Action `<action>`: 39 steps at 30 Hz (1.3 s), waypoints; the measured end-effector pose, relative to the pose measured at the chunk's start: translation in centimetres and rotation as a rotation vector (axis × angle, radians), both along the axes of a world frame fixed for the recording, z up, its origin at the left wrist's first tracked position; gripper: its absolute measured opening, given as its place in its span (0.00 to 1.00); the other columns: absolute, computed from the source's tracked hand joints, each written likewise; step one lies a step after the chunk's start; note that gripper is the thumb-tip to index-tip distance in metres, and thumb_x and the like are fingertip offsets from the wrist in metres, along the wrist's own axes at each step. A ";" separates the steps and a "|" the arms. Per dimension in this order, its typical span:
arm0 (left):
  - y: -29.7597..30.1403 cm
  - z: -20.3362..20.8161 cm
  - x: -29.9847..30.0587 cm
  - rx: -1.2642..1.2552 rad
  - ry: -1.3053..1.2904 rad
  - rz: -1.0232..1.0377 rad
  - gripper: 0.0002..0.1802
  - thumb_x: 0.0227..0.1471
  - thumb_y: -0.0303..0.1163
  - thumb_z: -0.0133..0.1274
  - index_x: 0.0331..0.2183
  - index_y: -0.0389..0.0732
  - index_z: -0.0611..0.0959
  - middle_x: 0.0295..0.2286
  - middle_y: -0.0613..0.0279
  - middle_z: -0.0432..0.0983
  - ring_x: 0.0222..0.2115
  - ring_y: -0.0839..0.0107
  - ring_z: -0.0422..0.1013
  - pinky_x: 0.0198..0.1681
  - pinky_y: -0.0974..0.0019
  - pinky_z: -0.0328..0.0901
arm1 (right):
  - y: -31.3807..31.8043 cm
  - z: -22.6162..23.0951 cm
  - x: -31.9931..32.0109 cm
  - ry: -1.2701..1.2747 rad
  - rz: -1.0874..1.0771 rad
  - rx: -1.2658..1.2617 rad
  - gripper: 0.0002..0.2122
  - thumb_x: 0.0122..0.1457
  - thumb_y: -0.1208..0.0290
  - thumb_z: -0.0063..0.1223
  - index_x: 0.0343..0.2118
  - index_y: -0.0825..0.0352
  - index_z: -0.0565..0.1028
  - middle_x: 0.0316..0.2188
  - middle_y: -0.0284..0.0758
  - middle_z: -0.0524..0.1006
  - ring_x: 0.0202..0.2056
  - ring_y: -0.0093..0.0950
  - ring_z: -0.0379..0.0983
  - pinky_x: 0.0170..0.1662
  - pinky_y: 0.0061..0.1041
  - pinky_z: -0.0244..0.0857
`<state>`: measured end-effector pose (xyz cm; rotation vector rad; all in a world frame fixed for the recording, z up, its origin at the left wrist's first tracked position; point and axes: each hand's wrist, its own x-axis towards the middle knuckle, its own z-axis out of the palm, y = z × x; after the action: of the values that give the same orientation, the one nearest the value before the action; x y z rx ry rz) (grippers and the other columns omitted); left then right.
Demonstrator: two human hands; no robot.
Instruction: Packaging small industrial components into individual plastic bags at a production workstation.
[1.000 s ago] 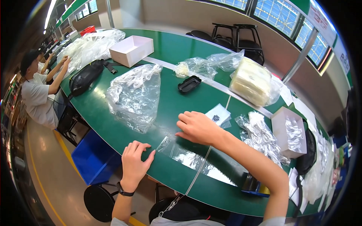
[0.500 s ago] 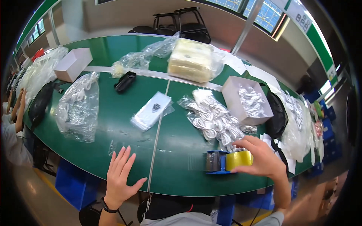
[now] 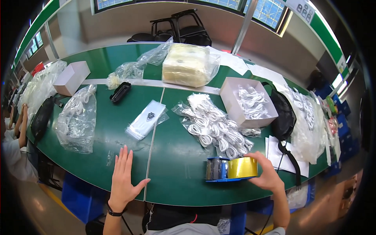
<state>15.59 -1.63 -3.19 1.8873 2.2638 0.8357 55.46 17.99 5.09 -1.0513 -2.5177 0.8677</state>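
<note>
Green and wide, the table (image 3: 117, 156) curves away from me under tall windows, crowded with bagged goods: a heap of coiled white cables (image 3: 213, 127), a white box (image 3: 246, 102) holding more of them, a stack of flat clear bags (image 3: 145, 120), and a wrapped cream bundle (image 3: 188, 64) further back. My right hand (image 3: 268, 174) has its grip closed around the tape dispenser (image 3: 231, 169), a blue frame carrying a gold roll, which stands on the table near its front edge, just below the cable heap. My left hand (image 3: 123, 180) lies flat with fingers spread, its grip released, pressing on the bare surface left of the centre seam.

As I judge it, packing has barely begun: the cables lie loose, no bag near me looks filled or sealed, and no tape is drawn out.

Compared with half a second ago, the dispenser has slid leftward toward the middle, and my left hand stays planted in much the same spot.
</note>
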 end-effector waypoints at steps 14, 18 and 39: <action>-0.2 0.2 0.2 -0.078 0.063 0.010 0.57 0.44 0.48 0.66 0.66 0.31 0.58 0.67 0.39 0.49 0.68 0.43 0.45 0.69 0.38 0.35 | 0.0 0.3 0.3 -0.001 0.017 0.033 0.31 0.39 0.77 0.65 0.53 0.66 0.73 0.39 0.43 0.73 0.41 0.42 0.71 0.49 0.32 0.65; -0.2 0.2 0.2 -0.077 0.110 0.027 0.57 0.44 0.49 0.66 0.66 0.31 0.58 0.67 0.39 0.47 0.68 0.40 0.43 0.69 0.37 0.35 | 0.0 -0.3 0.7 0.015 -0.010 0.050 0.32 0.39 0.77 0.65 0.53 0.66 0.72 0.39 0.42 0.73 0.42 0.41 0.71 0.49 0.32 0.65; -3.1 -1.2 -2.6 0.401 0.064 0.276 0.51 0.56 0.63 0.46 0.66 0.34 0.57 0.67 0.39 0.47 0.69 0.42 0.42 0.68 0.35 0.31 | -0.6 -4.6 4.0 0.234 -0.051 0.171 0.53 0.33 0.47 0.79 0.62 0.69 0.64 0.53 0.44 0.71 0.54 0.40 0.69 0.59 0.39 0.63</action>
<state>12.99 -4.70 -4.43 1.7794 2.5930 1.3758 59.43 17.36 0.54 -0.8997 -2.3134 0.7016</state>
